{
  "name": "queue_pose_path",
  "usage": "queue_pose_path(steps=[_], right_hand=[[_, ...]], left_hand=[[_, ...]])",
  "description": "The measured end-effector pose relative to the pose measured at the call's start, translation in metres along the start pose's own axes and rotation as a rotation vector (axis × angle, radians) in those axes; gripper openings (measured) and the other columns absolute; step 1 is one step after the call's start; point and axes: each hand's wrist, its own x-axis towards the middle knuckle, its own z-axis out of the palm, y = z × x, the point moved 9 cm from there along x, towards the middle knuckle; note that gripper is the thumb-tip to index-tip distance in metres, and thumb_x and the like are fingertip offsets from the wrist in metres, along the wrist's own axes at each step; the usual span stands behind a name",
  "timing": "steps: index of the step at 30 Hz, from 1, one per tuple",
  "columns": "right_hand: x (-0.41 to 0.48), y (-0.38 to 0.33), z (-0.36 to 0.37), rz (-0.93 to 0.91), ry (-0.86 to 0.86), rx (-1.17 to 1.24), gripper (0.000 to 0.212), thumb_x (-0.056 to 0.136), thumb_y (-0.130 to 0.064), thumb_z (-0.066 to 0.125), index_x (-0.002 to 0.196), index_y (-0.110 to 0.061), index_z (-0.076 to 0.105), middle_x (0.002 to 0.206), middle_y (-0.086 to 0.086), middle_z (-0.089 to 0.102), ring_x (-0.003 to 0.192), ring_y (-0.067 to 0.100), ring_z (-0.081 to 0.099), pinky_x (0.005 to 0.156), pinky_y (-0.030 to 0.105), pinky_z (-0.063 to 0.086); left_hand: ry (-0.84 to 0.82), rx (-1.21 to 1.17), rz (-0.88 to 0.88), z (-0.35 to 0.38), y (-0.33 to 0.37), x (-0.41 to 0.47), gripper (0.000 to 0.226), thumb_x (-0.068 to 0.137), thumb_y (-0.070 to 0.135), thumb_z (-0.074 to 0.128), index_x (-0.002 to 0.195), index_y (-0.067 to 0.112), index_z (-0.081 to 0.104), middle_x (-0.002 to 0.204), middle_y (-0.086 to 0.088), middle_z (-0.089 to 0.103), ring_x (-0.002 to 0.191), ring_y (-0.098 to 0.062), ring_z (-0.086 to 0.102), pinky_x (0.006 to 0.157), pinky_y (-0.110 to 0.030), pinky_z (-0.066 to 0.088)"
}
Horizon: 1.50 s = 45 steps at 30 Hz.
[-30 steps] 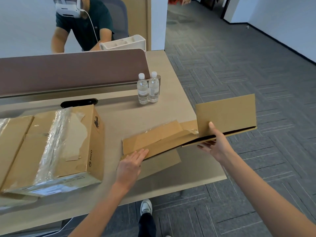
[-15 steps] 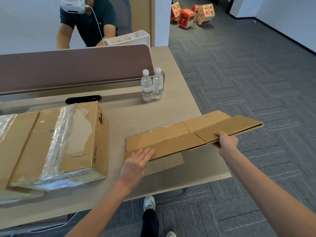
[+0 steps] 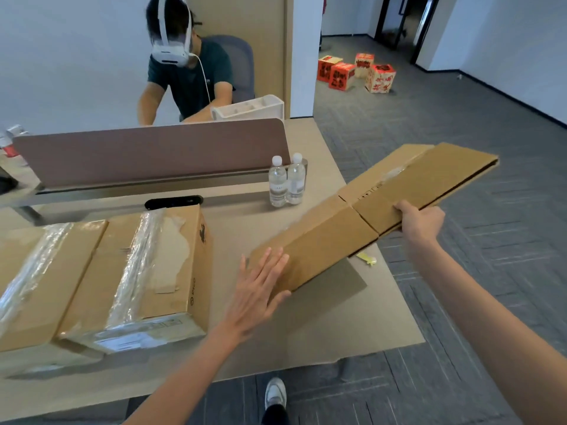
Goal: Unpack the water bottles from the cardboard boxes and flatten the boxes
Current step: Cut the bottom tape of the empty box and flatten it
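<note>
Right hand [image 3: 420,222] around flattened box [image 3: 322,240] edge

Flattened box [image 3: 334,240]: matt brown corrugated cardboard. Sealed boxes [image 3: 92,286] left of it: same cardboard w/ glossy, crinkled clear tape. Water bottles [image 3: 287,185] behind it: clear shiny plastic, white caps. Counter [image 3: 322,332] under it: smooth matt beige.

The pale wooden desk [image 3: 306,338] filled the lower left of the frame, with a brown divider panel [image 3: 153,148] along its far side and a black cable slot [image 3: 173,201] just in front of that. Two water bottles [image 3: 287,182] stood upright, touching, near the panel's right end. A taped cardboard box [image 3: 147,271] sat at left, a second box [image 3: 40,271] against it. The flattened box [image 3: 325,240] rested its lower end on the desk, tilted up toward the right. A yellow scrap [image 3: 366,258] lay near the right edge.
</note>
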Motion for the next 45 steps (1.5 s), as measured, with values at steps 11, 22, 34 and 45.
queue_pose_path(steps=[11, 22, 34, 45], right_hand=[[-0.046, -0.124, 0.014, -0.436, -0.228, -0.005, 0.034, 0.085, -0.012, 0.073, 0.116, -0.013, 0.061, 0.104, -0.005, 0.064, 0.090, 0.011, 0.063, 0.083, 0.027, 0.052], [-0.069, -0.171, 0.000, -0.662, -0.436, 0.011, 0.034, 0.087, -0.011, 0.070, 0.110, -0.034, 0.061, 0.103, -0.015, 0.070, 0.097, 0.004, 0.066, 0.088, 0.034, 0.055], [-0.084, -0.188, -0.022, -0.751, -0.615, -0.013, 0.039, 0.087, -0.009, 0.070, 0.118, -0.033, 0.063, 0.108, -0.007, 0.073, 0.102, 0.013, 0.068, 0.089, 0.051, 0.054], [-0.095, -0.196, -0.022, -0.696, -0.928, -0.068, 0.049, 0.086, -0.005, 0.070, 0.131, -0.016, 0.055, 0.120, 0.003, 0.069, 0.111, 0.022, 0.066, 0.090, 0.040, 0.055]], left_hand=[[0.134, 0.075, 0.029, -0.097, 0.021, 0.067, 0.055, 0.105, 0.038, 0.021, 0.157, 0.022, 0.015, 0.166, 0.006, 0.003, 0.152, -0.011, -0.002, 0.119, -0.062, 0.003], [0.472, -0.095, 0.176, -0.258, 0.076, 0.159, 0.051, 0.107, 0.025, 0.027, 0.157, 0.026, 0.015, 0.165, 0.007, 0.005, 0.152, -0.012, 0.002, 0.121, -0.055, 0.010], [0.622, -0.101, 0.150, -0.343, 0.093, 0.208, 0.042, 0.106, 0.038, 0.024, 0.127, 0.021, 0.055, 0.135, 0.005, 0.056, 0.132, -0.007, 0.042, 0.121, -0.044, 0.015], [1.063, -0.061, -0.020, -0.377, 0.097, 0.169, 0.055, 0.103, 0.023, 0.031, 0.048, 0.026, 0.026, 0.042, 0.009, 0.028, 0.037, -0.002, 0.023, 0.047, -0.014, 0.031]])
